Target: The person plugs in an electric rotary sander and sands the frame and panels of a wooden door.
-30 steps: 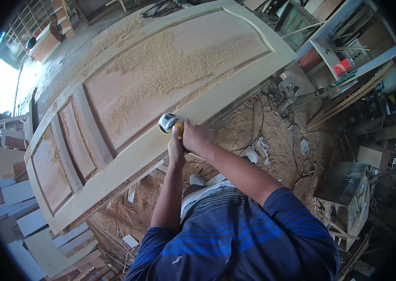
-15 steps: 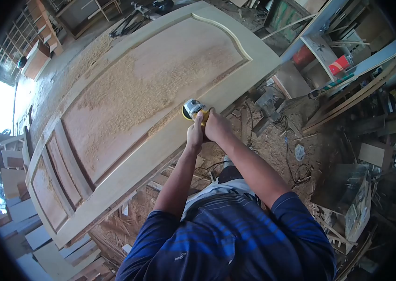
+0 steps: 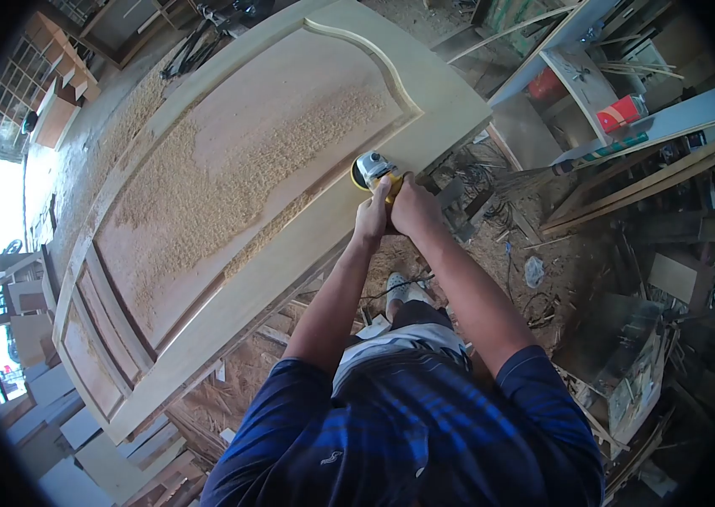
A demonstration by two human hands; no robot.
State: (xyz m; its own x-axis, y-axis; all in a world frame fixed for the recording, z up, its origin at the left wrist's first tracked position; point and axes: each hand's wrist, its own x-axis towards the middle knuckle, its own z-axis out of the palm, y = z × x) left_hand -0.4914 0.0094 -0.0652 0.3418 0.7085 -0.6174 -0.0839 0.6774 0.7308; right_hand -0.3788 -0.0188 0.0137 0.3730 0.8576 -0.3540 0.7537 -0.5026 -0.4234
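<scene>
Both my hands are closed around a yellow and silver angle grinder point(image 3: 371, 169), held over the near edge frame of a large wooden door panel point(image 3: 266, 255). My left hand point(image 3: 372, 211) grips the tool from the left side, its thumb along the body. On the right, my right hand point(image 3: 414, 209) wraps the rear of the body. The disc end points up and left, at the door's flat border; whether it touches the wood I cannot tell. Curly wood shavings point(image 3: 231, 182) cover much of the door's recessed middle panel.
An open cabinet carcass point(image 3: 573, 93) with a red box point(image 3: 621, 114) stands at the right. A broom point(image 3: 535, 176) leans near it. Shavings and a cable lie on the floor by my shoe point(image 3: 397, 291). Stacked boards point(image 3: 79, 427) fill the lower left.
My two hands and the grinder have moved right and slightly up along the door's near border. The view has shifted a little, and more of my shoe shows.
</scene>
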